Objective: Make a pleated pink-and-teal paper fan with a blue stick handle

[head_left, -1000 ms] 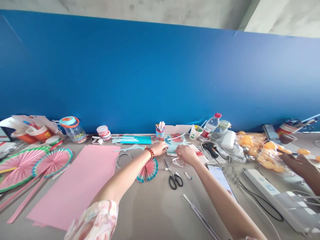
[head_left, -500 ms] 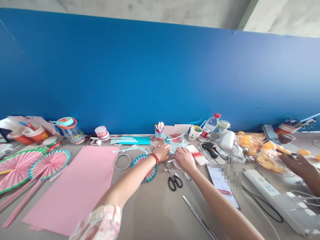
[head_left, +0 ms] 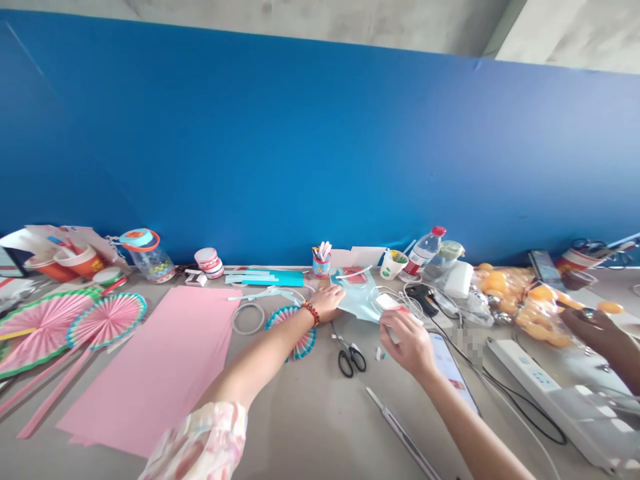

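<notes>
Presently, our left hand [head_left: 327,302] lies palm-down, fingers extended, at the left edge of the pale blue sheet [head_left: 367,304], located at its three o'clock. Our right hand [head_left: 410,341] curls its fingers at the sheet's four-o'clock corner; we cannot tell whether they pinch it.

a blue partition [head_left: 300,133] rises at the back, with grey concrete [head_left: 350,20] above it. on the far left, a clear drinking bottle [head_left: 154,265] with a light-blue lid stands near two orange paper cups [head_left: 86,265]. right of centre, a red-capped plastic bottle [head_left: 423,252] stands beside a white cup [head_left: 389,269] with green spots. farther right lie orange balls [head_left: 495,279] in clear plastic and, nearer the front, a white power strip [head_left: 523,367].
</notes>
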